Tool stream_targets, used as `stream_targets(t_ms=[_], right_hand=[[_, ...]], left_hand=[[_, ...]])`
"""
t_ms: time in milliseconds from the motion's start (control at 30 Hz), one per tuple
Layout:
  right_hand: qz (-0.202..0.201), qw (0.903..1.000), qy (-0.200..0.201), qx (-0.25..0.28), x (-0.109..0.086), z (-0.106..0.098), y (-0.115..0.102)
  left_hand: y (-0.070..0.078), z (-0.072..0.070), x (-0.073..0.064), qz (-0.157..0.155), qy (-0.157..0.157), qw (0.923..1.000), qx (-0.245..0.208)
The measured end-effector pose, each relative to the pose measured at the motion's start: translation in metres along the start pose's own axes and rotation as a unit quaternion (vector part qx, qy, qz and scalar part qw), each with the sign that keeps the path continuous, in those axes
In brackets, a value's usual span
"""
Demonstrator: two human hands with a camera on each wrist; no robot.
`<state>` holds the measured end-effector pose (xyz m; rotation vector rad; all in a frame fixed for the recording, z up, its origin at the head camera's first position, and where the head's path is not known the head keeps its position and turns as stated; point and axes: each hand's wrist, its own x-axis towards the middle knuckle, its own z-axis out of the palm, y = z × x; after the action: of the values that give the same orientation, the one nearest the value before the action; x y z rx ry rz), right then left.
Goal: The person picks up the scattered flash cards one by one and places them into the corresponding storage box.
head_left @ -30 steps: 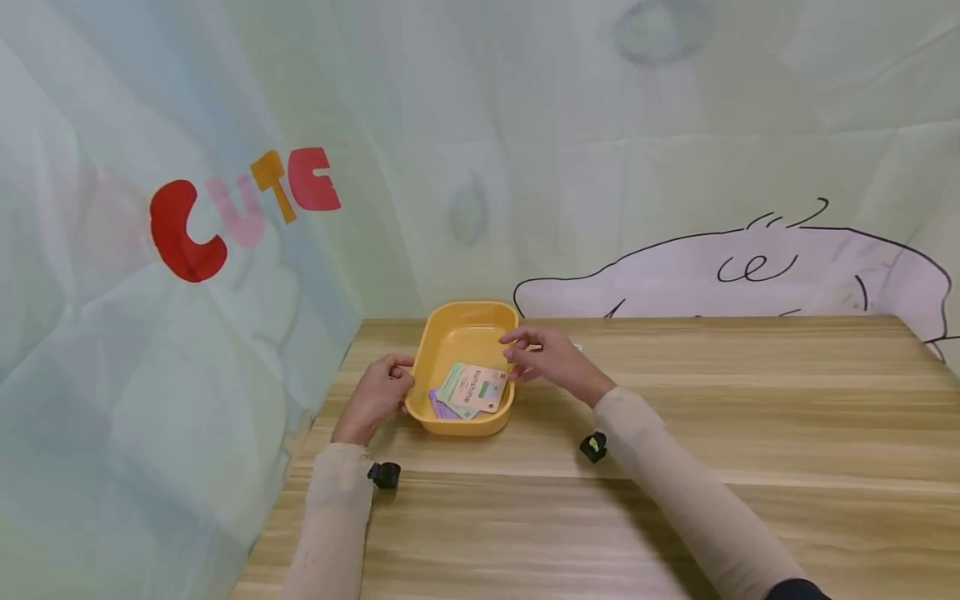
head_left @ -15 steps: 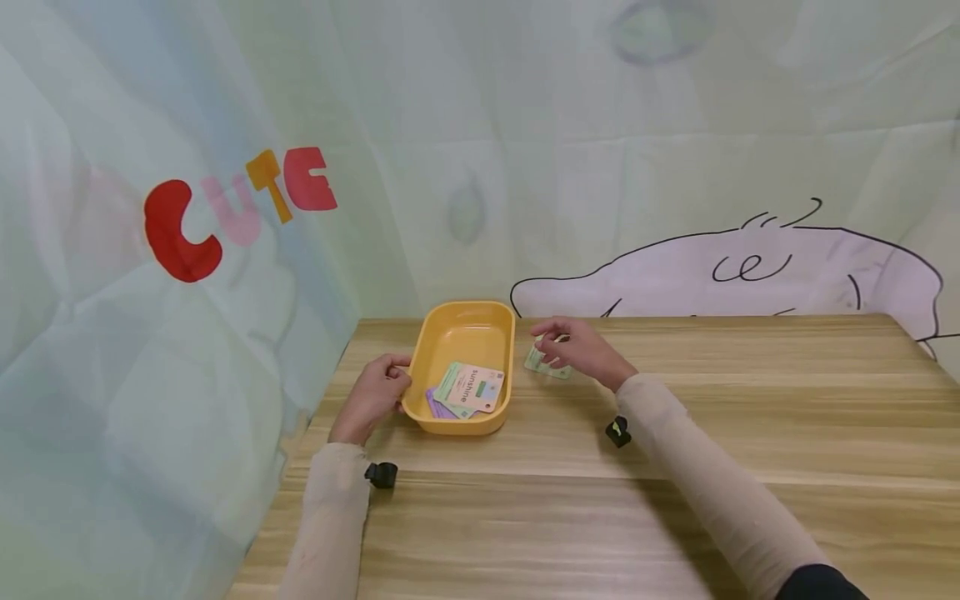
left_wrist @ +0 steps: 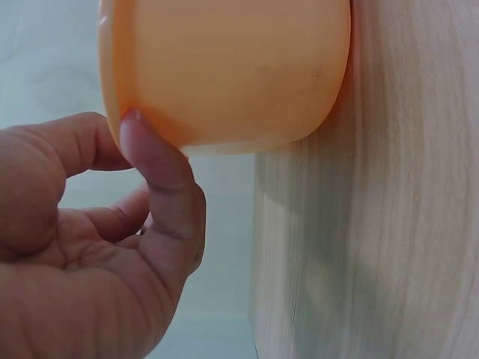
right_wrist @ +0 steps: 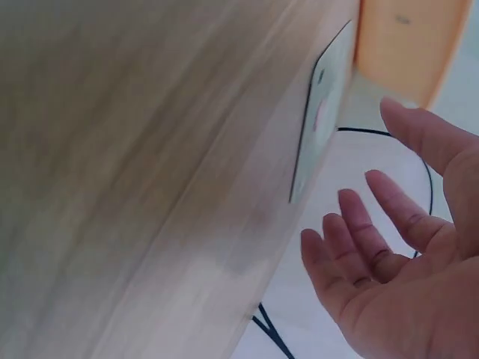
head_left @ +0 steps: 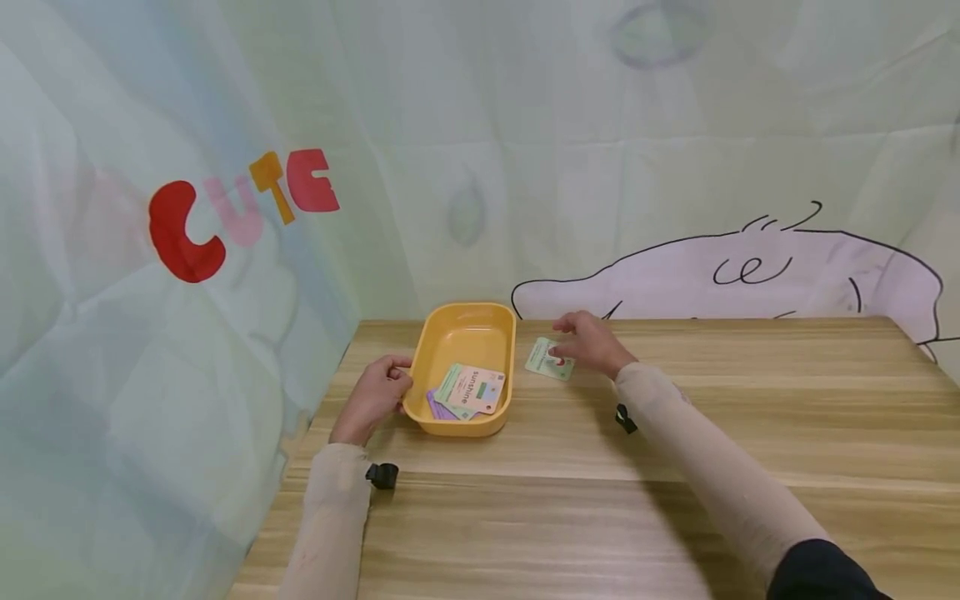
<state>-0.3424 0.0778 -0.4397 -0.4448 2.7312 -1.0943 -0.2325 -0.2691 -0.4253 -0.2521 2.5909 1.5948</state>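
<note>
A yellow tray [head_left: 463,335] stands on the wooden table at the left. My left hand [head_left: 375,396] pinches its left rim between thumb and fingers, as the left wrist view shows close up. Inside the tray lie several overlapping cards: a peach "sunshine" card [head_left: 482,388] on top, a green one and a purple card [head_left: 435,406] below. To the right of the tray a green card [head_left: 542,361] lies flat on the table. Just above that card hovers my right hand [head_left: 595,343], fingers spread and holding nothing; in the right wrist view a gap separates the fingertips from the card.
The wooden table [head_left: 675,442] meets a printed cloth backdrop [head_left: 420,150] at its back edge and on the left side. Colourful letters reading "CUTE" mark the left cloth. Black cameras are strapped at both wrists.
My right hand has moved right, from the tray's right rim to over the green card on the table, uncovering that card. My left hand stays on the tray's rim.
</note>
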Motion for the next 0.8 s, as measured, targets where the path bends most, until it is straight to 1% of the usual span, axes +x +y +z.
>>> stream_targets(t_ms=[167, 400, 567, 667, 800], right_hand=[[0.001, 0.9979, 0.002, -0.065, 0.006, 0.003, 0.005], [0.032, 0.9958, -0.005, -0.086, 0.011, 0.008, 0.008], [0.035, 0.9944, -0.015, -0.098, 0.011, 0.008, 0.002], [0.035, 0.9924, -0.025, -0.115, 0.011, 0.008, -0.004], [0.049, 0.9861, -0.039, -0.154, 0.011, 0.009, -0.013]], left_hand=[[0.000, -0.001, -0.001, 0.007, 0.000, 1.0000, 0.002], [-0.001, 0.000, -0.002, -0.001, 0.005, 1.0000, 0.007], [-0.001, -0.001, -0.002, 0.000, 0.005, 1.0000, 0.003], [-0.002, -0.002, -0.002, 0.001, 0.004, 1.0000, 0.002], [-0.002, -0.001, -0.001, 0.003, 0.004, 1.0000, 0.002]])
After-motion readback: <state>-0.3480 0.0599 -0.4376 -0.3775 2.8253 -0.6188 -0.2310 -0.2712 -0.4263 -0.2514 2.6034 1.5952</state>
